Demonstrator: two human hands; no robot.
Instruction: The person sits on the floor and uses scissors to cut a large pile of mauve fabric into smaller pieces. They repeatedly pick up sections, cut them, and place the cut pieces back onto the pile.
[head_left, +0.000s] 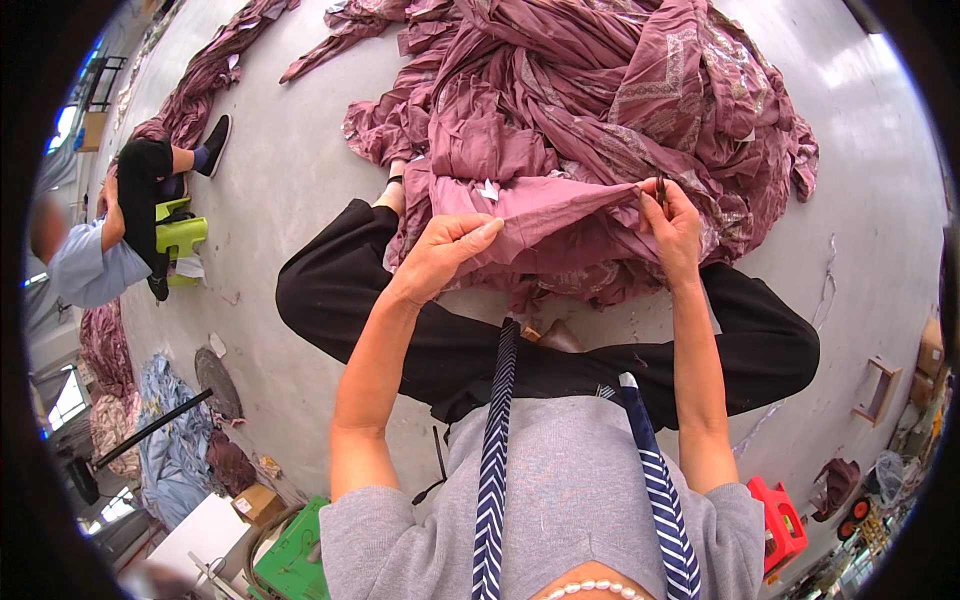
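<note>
A large heap of mauve fabric with pale printed patterns lies on the floor in front of me and reaches between my knees. My left hand is closed, thumb against fingers, on the near left part of a fabric panel. Opposite it, my right hand pinches the same panel's edge, so the cloth stretches between both hands. A small dark object shows at the right fingers; its kind is hard to make out. A small white tag sits on the fabric near the left hand.
To the left, another person sits by a green stool beside a long strip of mauve fabric. Blue fabric lies lower left, near a green crate. A red stool stands behind my right side.
</note>
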